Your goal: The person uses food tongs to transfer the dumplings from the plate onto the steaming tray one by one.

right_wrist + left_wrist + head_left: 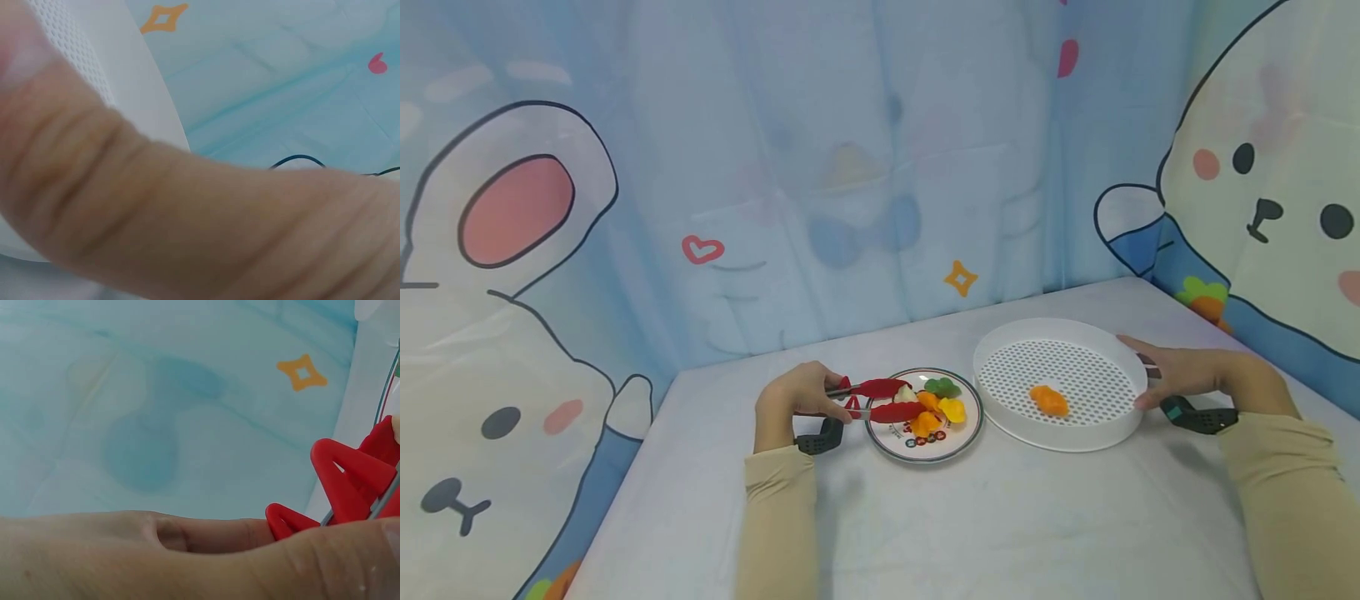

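My left hand holds a pair of red-tipped tongs, their arms spread apart over a round plate. Small colourful pieces lie on that plate: a green one, a yellow one, orange ones and a pale one by the tips. In the left wrist view, red parts of the tongs show beyond the thumb. With thumb and fingers spread, my right hand grips the right side of a white round sieve. An orange piece lies on its perforated bottom. The right wrist view shows mostly the thumb.
Plate and sieve stand side by side on a white-covered table. A blue curtain with cartoon animals hangs behind it and along both sides. Black wrist straps sit on both wrists.
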